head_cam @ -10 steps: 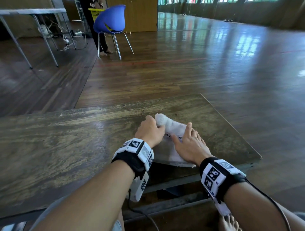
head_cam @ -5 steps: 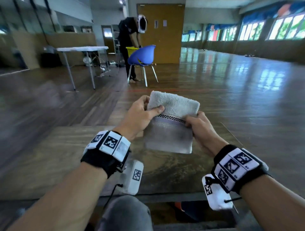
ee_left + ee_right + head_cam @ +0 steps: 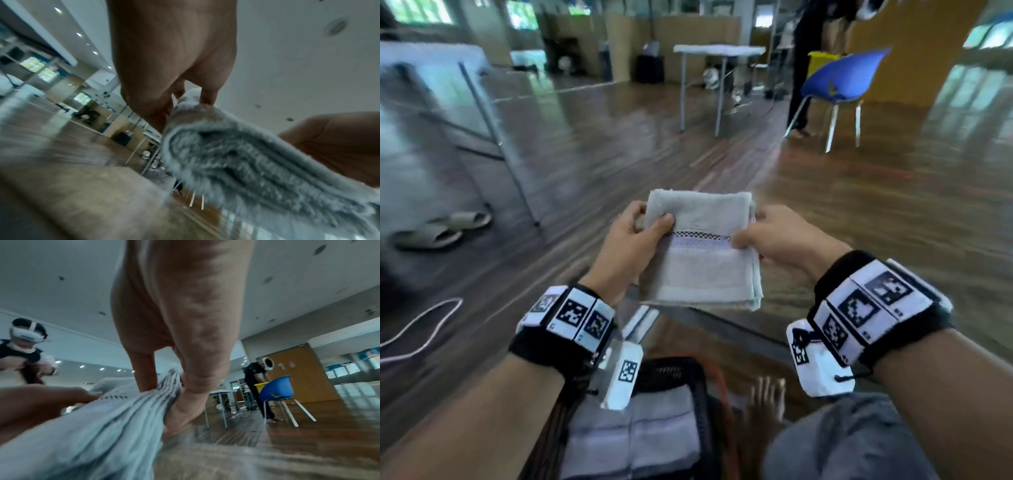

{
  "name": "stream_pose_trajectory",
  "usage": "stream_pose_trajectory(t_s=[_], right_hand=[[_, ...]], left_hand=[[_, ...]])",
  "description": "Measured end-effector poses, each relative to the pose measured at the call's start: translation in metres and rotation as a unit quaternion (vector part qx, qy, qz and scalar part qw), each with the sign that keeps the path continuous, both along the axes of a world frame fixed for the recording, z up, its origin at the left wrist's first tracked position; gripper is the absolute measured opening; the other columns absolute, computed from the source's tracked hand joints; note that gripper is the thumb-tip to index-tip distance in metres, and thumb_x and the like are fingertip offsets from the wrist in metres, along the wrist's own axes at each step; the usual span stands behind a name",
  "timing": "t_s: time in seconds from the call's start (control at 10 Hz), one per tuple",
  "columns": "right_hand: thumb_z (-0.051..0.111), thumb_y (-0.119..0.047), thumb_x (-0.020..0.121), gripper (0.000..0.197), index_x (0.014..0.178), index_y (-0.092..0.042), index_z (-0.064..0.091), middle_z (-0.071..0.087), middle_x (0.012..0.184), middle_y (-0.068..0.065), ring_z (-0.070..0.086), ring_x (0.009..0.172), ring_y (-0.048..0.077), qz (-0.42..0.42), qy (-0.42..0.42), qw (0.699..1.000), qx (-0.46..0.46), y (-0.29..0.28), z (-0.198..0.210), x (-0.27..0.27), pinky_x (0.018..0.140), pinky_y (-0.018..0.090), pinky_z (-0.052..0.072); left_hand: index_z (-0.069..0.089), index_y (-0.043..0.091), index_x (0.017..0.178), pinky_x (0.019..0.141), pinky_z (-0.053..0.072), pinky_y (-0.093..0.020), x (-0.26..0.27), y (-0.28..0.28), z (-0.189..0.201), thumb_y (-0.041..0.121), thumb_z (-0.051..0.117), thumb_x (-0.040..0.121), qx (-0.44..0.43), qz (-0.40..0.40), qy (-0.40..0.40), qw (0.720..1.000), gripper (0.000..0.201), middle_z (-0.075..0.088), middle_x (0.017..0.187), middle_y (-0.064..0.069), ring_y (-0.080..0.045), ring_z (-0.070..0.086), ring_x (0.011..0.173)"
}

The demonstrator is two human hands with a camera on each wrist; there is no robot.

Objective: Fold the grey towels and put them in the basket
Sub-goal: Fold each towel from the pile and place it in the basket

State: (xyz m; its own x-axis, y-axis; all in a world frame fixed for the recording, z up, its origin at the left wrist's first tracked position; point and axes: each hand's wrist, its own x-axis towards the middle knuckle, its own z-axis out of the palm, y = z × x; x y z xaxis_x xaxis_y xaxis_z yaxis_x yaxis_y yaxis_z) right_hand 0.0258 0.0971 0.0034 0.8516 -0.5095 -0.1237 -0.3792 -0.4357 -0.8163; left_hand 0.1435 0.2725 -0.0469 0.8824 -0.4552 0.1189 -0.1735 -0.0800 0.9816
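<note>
A folded grey towel (image 3: 702,253) with a checkered band is held in the air between both hands. My left hand (image 3: 635,236) pinches its left edge, thumb on top. My right hand (image 3: 774,236) pinches its right edge. The left wrist view shows the towel's layered edge (image 3: 246,162) under my left hand (image 3: 185,100); in the right wrist view my right hand (image 3: 164,386) has the stacked folds of the towel (image 3: 102,418) between thumb and fingers. Below my left wrist stands a dark basket (image 3: 702,404) with folded grey towels (image 3: 633,442) inside.
The wooden table's edge (image 3: 722,318) runs just under the towel. Grey sandals (image 3: 438,229) and a white cable (image 3: 421,329) lie on the floor to the left. A blue chair (image 3: 839,82), a white table (image 3: 719,51) and a standing person (image 3: 808,51) are farther back.
The towel was pressed on the table, then lifted. Both hands have since carried it to the left, off the table, with the basket now in view below.
</note>
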Motion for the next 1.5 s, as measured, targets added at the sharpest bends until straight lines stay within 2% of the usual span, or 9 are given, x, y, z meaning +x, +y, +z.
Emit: stream_pose_trajectory(t_s=[0.1,0.2,0.3,0.4,0.6,0.8,1.1,1.3,1.5], right_hand=[[0.065,-0.010,0.089,0.003,0.091,-0.012,0.066,0.070,0.090,0.007,0.066,0.073,0.017,0.048,0.086,0.995,-0.004,0.041,-0.043,0.023,0.051,0.019,0.051],[0.062,-0.008,0.092,0.016,0.106,-0.011,0.068,0.073,0.100,0.014,0.074,0.080,0.027,0.087,0.181,0.978,0.062,0.072,-0.103,0.040,0.065,0.040,0.064],[0.062,0.001,0.090,0.016,0.092,-0.012,0.070,0.075,0.096,0.014,0.076,0.073,0.026,0.079,0.239,0.956,0.148,0.090,-0.167,0.043,0.070,0.052,0.063],[0.064,-0.004,0.087,0.012,0.095,-0.012,0.067,0.071,0.114,0.017,0.070,0.105,0.034,0.080,0.308,0.940,0.125,0.101,-0.228,0.039,0.091,0.055,0.058],[0.053,-0.011,0.097,0.029,0.126,-0.015,0.048,0.053,0.128,0.013,0.057,0.110,0.030,0.071,0.377,0.921,0.063,0.105,-0.314,0.027,0.085,0.034,0.047],[0.046,-0.002,0.096,0.071,0.157,-0.007,0.011,0.046,0.143,0.024,0.054,0.124,0.037,0.066,0.368,0.927,0.045,0.098,-0.336,0.030,0.096,0.040,0.048],[0.048,-0.012,0.098,0.062,0.155,-0.011,0.024,0.024,0.159,0.014,0.042,0.140,0.035,0.167,0.408,0.897,0.023,0.102,-0.361,0.029,0.112,0.041,0.039],[0.049,-0.019,0.099,0.061,0.155,-0.006,0.027,0.024,0.162,0.013,0.039,0.143,0.033,0.182,0.440,0.878,0.043,0.100,-0.371,0.031,0.115,0.038,0.038],[0.048,-0.029,0.101,0.067,0.159,-0.012,0.018,0.024,0.163,0.014,0.036,0.145,0.034,0.174,0.427,0.885,0.069,0.097,-0.356,0.031,0.114,0.039,0.039]], left_hand=[[0.065,0.025,0.101,0.071,0.051,-0.036,0.016,0.044,-0.051,0.028,0.063,0.078,0.068,0.009,0.075,0.995,0.024,0.074,0.096,-0.007,-0.022,0.068,0.081],[0.066,0.028,0.103,0.075,0.053,-0.039,0.023,0.083,-0.115,0.030,0.062,0.067,0.126,0.017,0.144,0.981,0.036,0.073,0.098,-0.006,-0.022,0.068,0.081],[0.056,0.031,0.111,0.076,0.057,-0.039,0.021,0.111,-0.188,0.018,0.068,0.081,0.181,-0.003,0.209,0.961,0.035,0.072,0.102,-0.004,-0.020,0.069,0.085],[0.031,0.028,0.121,0.046,0.046,-0.026,0.009,0.125,-0.256,0.006,0.065,0.087,0.241,0.003,0.282,0.928,0.052,0.063,0.080,-0.006,-0.016,0.058,0.059],[0.032,0.014,0.109,0.037,0.032,-0.022,-0.011,0.111,-0.342,-0.012,0.062,0.084,0.298,-0.058,0.297,0.905,0.047,0.041,0.063,-0.004,-0.005,0.038,0.034],[0.042,0.021,0.116,0.048,0.041,-0.023,0.003,0.087,-0.373,-0.005,0.062,0.083,0.329,-0.056,0.276,0.901,0.046,0.050,0.078,-0.005,-0.015,0.049,0.053],[0.055,0.018,0.124,0.058,0.041,0.000,0.016,0.075,-0.389,-0.018,0.051,0.083,0.349,-0.118,0.261,0.892,0.055,0.056,0.109,0.006,0.000,0.056,0.085],[0.053,0.018,0.134,0.073,0.040,0.002,0.013,0.078,-0.394,-0.010,0.055,0.085,0.351,-0.128,0.238,0.897,0.056,0.052,0.130,0.003,-0.010,0.054,0.110],[0.060,0.015,0.123,0.072,0.045,-0.008,0.010,0.071,-0.387,0.004,0.064,0.089,0.330,-0.078,0.200,0.919,0.036,0.052,0.121,-0.002,-0.015,0.058,0.101]])
